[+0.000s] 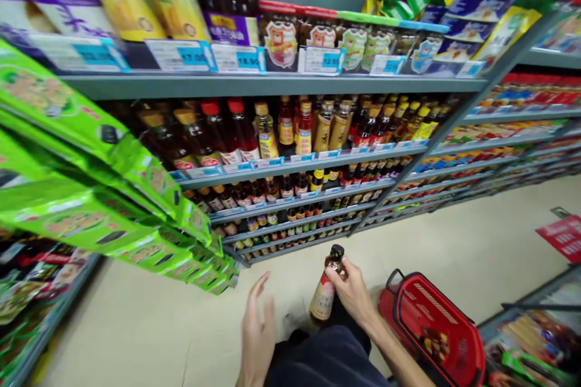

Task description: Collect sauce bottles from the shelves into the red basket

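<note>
My right hand (351, 290) grips a dark glass sauce bottle (323, 297) by its neck. The bottle has a black cap and a beige label with some red, and it leans slightly, cap up, in front of my body. To the left of it, my left hand (258, 326) is raised with fingers stretched out and nothing in it; it is a little blurred. The two hands are apart. A red shopping basket (408, 308) stands on the floor to the right of my right arm, with some packed goods inside that I cannot make out.
Ahead stands a grey shelf (290, 86) with rows of sauce bottles (267, 133) and price tags. Green hanging packets (136, 217) jut out at the left. A red floor sign (563, 239) lies at the right. More goods (535, 338) fill a low shelf at the lower right.
</note>
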Tool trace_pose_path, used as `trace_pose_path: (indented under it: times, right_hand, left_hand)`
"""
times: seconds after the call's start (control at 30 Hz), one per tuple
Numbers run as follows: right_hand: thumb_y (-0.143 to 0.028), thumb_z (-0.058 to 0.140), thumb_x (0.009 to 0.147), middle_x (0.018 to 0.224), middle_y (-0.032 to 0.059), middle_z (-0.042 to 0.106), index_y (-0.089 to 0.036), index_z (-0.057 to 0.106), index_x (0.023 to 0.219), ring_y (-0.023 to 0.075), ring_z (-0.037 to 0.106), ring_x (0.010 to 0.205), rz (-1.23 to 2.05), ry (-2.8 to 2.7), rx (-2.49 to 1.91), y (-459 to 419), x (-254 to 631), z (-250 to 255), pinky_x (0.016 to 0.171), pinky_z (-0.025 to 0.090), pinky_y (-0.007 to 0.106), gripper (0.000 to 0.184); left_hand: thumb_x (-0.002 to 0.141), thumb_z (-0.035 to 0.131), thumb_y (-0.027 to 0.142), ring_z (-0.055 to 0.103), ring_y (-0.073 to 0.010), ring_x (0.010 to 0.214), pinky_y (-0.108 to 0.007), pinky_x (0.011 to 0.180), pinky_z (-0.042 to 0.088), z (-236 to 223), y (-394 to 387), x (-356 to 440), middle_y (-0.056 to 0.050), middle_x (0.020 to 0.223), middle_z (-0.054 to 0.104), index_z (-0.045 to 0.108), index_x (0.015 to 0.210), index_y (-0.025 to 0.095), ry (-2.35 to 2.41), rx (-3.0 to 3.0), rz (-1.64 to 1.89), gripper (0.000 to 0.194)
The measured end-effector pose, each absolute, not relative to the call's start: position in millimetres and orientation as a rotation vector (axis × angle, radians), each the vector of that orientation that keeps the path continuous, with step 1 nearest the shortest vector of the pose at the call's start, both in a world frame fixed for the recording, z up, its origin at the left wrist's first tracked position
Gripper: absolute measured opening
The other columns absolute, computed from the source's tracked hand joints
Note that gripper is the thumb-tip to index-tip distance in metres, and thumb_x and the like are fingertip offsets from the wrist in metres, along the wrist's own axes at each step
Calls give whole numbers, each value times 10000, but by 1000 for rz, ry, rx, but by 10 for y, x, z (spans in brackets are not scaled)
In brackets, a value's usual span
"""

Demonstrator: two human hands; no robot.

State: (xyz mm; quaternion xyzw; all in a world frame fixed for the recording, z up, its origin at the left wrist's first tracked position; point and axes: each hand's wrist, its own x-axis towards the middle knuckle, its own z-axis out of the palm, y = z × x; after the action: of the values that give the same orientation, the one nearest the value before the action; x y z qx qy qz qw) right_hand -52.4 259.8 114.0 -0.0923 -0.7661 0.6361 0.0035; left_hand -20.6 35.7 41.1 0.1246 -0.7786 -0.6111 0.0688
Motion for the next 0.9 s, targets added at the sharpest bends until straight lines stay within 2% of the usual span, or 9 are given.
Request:
trace_pose_path:
  times: [0.1,0.17,0.3,0.37,0.43,0.53,0.63,0.8,0.9]
  right_hand:
    - [-446,611,909,761,-8,557,-162,599,914,120,486,628,1828,-2484,-340,2713,-472,1118,568,409,226,284]
    - [-438,614,902,735,-15,539,-161,596,885,120,472,614,1717,-2561,-344,2770,-423,1119,573,396,233,279]
    - [-440,604,914,785,6,579,-160,605,908,141,508,670,1604,-2711,-290,2801,-318,1162,646,424,254,280]
    - [-447,616,914,827,20,596,-162,607,925,157,533,723,1561,-2782,-233,2786,-281,1191,697,441,267,286]
    - [-447,632,913,846,26,598,-165,600,917,167,542,760,1533,-2827,-166,2776,-260,1215,728,446,275,284]
    - [-442,648,916,905,38,616,-171,605,957,180,566,825,1557,-2844,-85,2822,-251,1240,778,455,282,278]
    - [-448,653,916,989,55,644,-178,626,1057,200,594,903,1649,-2838,-15,2974,-262,1256,841,466,300,306]
    - [-403,669,909,942,30,642,-179,633,1022,175,580,855,1809,-2816,336,3344,-356,1258,818,461,283,254]
    - [-369,713,875,940,20,638,-176,633,985,156,567,829,1866,-2768,425,3597,-406,1281,784,459,261,237]
  left_hand:
    - [869,612,638,561,-330,1323,-481,1144,444,197,466,-39,-118,1349,660,696,1181,202,-2260,584,-2180,543]
    - [872,600,642,536,-313,1357,-437,1160,434,98,556,86,-110,1388,638,664,1236,210,-2201,642,-2400,569]
    - [879,641,567,491,-303,1397,-432,1188,390,149,801,136,-142,1483,549,562,1392,197,-2438,98,-2625,637]
    - [859,690,516,483,-314,1398,-441,1190,376,283,941,53,-152,1502,526,529,1428,193,-2525,-134,-2637,674]
    - [836,730,472,523,-320,1353,-433,1169,395,451,1075,-53,-151,1451,575,560,1395,180,-2565,-242,-2652,653]
    - [837,732,445,624,-304,1203,-396,1080,468,684,1253,-171,-125,1288,688,650,1259,165,-2579,-257,-2660,514]
    - [851,717,428,656,-283,1124,-368,1025,492,826,1412,-188,-103,1196,726,683,1178,163,-2557,-218,-2599,422]
    - [862,692,423,661,-286,1128,-367,1008,509,862,1687,-45,-104,1194,728,687,1153,161,-2582,9,-2439,392]
    - [796,736,457,678,-322,1114,-415,1016,522,838,1968,86,-109,1157,746,711,1113,170,-2604,180,-2330,429]
